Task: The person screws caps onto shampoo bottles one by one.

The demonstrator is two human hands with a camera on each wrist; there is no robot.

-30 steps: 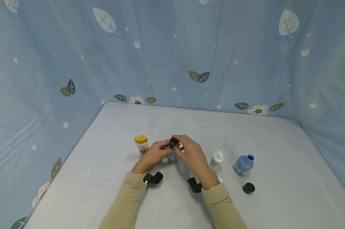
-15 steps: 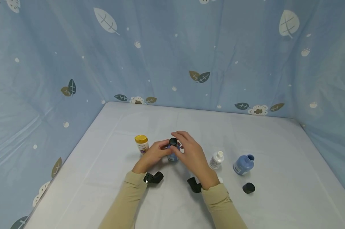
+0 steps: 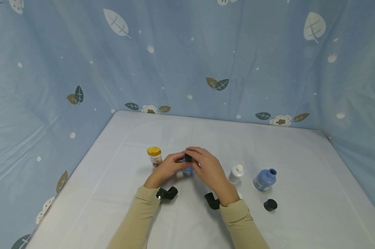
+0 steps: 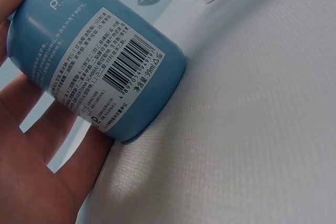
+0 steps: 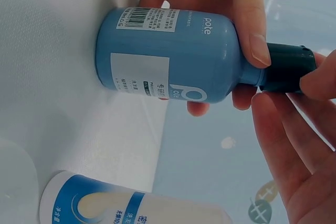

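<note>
My left hand [image 3: 168, 167] grips a blue bottle [image 4: 100, 51] round its shoulder, the thumb [image 5: 257, 40] lying at the neck. The bottle stands upright on the white table, printed labels facing the wrist cameras. A black cap [image 5: 289, 67] sits on its neck. From above, my right hand [image 3: 207, 169] pinches this cap between thumb and fingers, covering much of it in the head view. Just left of the left hand stands a white bottle with a yellow cap [image 3: 154, 151].
To the right stand a small white bottle [image 3: 235, 175] and a second blue bottle [image 3: 264, 180] with an uncovered neck. A loose black cap [image 3: 270, 204] lies in front of them. Black wrist cameras [image 3: 167, 193] are strapped to both wrists. A patterned blue curtain [image 3: 175, 52] hangs behind.
Half a second ago the right fingers were spread away from the black cap; now they have come down and closed round it again. The left hand and bottle have stayed in place.
</note>
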